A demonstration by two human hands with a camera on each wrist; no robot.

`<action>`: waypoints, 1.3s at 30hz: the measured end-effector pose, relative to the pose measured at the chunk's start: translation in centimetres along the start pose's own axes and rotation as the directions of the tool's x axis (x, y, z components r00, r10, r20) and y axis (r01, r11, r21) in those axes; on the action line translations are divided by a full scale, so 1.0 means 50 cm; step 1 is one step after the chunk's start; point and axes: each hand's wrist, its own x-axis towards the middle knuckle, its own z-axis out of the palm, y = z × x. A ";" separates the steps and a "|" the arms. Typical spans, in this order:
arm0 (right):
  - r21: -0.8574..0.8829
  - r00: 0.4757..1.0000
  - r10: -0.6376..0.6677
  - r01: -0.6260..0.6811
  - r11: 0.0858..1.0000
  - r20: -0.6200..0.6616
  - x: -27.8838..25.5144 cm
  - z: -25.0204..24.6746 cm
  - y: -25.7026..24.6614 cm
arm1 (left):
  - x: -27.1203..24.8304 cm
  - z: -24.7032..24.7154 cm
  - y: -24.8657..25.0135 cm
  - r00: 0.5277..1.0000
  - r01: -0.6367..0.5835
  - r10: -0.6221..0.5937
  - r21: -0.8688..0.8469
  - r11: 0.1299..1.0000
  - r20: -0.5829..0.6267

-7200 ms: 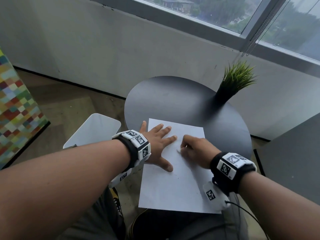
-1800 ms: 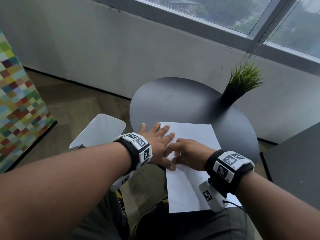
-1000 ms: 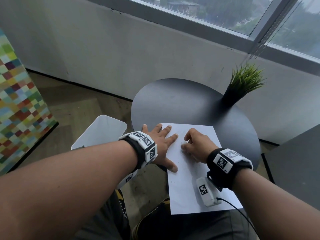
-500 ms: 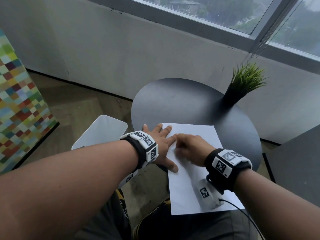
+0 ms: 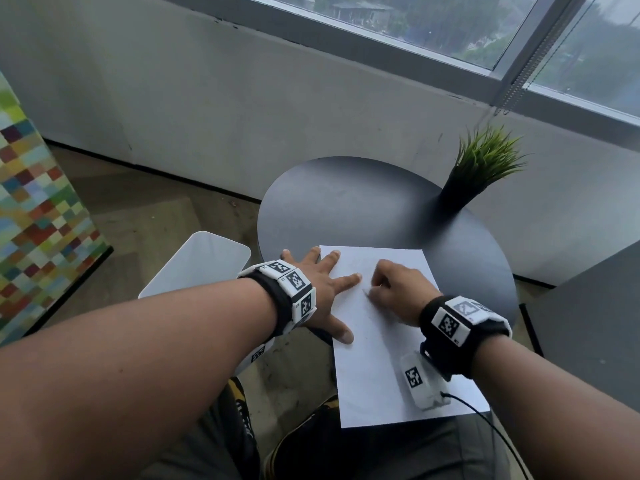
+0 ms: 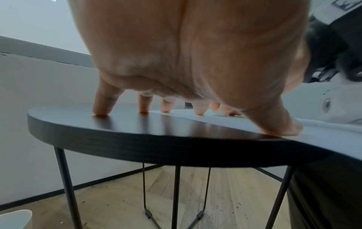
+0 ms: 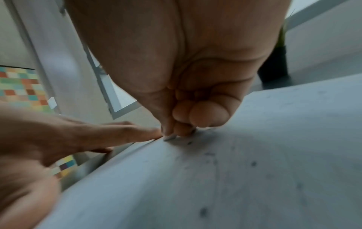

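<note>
two hands are on the white sheet (image 5: 374,362). the left hand (image 5: 320,291) lies spread and flat across the sheet's left edge. its fingers (image 6: 101,105) are straight: the little and ring tips rest on the round black table (image 5: 363,202) just left of the sheet, while the middle and index tips and the thumb press on the sheet itself. the right hand (image 5: 401,289) is curled tight over the sheet's far half, thumb and fingertips pinching a small pale tip (image 7: 169,137) that touches the sheet, just beside the left index tip. blur hides what the thing is. the sheet's far half lies on the table and its near end juts out past the rim. a potted plant (image 5: 481,168) stands well beyond the sheet's far right corner, and a white bin (image 5: 204,261) stands left of the sheet.
</note>
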 end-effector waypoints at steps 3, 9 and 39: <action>-0.043 0.993 -0.104 0.106 0.993 0.056 -0.013 0.025 -0.019 | -0.001 -0.001 0.000 1.000 0.000 0.000 -0.011 1.000 -0.002; -0.035 0.997 -0.065 0.067 0.997 0.049 -0.006 0.003 -0.006 | -0.004 -0.005 0.004 1.000 0.010 -0.009 -0.006 1.000 0.010; 0.043 0.984 0.166 -0.164 0.986 -0.061 0.009 -0.008 0.062 | -0.010 -0.009 0.002 0.999 -0.001 0.001 0.010 1.000 0.039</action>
